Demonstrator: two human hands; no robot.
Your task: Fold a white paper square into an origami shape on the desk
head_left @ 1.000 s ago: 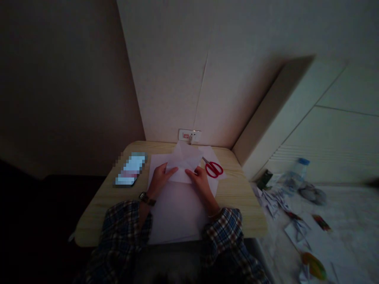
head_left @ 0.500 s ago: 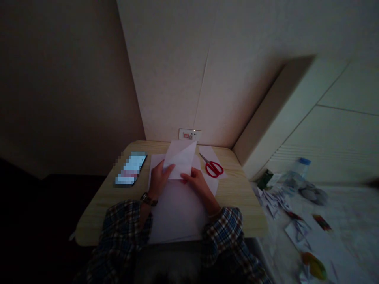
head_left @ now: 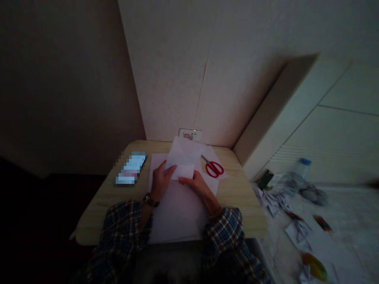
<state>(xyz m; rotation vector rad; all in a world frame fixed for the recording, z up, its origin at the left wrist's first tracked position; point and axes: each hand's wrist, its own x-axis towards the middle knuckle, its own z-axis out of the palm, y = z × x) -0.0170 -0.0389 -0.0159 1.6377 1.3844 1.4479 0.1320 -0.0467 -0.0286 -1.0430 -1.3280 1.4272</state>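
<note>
A folded white paper sheet [head_left: 184, 157] is held up over a stack of white sheets [head_left: 177, 213] on a small wooden table [head_left: 97, 205]. My left hand [head_left: 160, 179] grips the sheet's lower left side, thumb on top. On the lower right edge my right hand [head_left: 195, 183] pinches it, where a narrow strip is folded up. Both wrists come out of plaid sleeves, and a watch sits on the left one.
Red-handled scissors [head_left: 213, 167] lie right of the paper. A lit phone [head_left: 131, 168] rests at the table's left. A wall socket [head_left: 190, 135] sits behind. To the right, a bed surface holds paper scraps [head_left: 274, 199] and a plastic bottle [head_left: 296, 175].
The sheet went from an unfolded pointed shape to a folded, narrower one. Its lower edge is now turned up, and both hands have moved slightly closer together on it.
</note>
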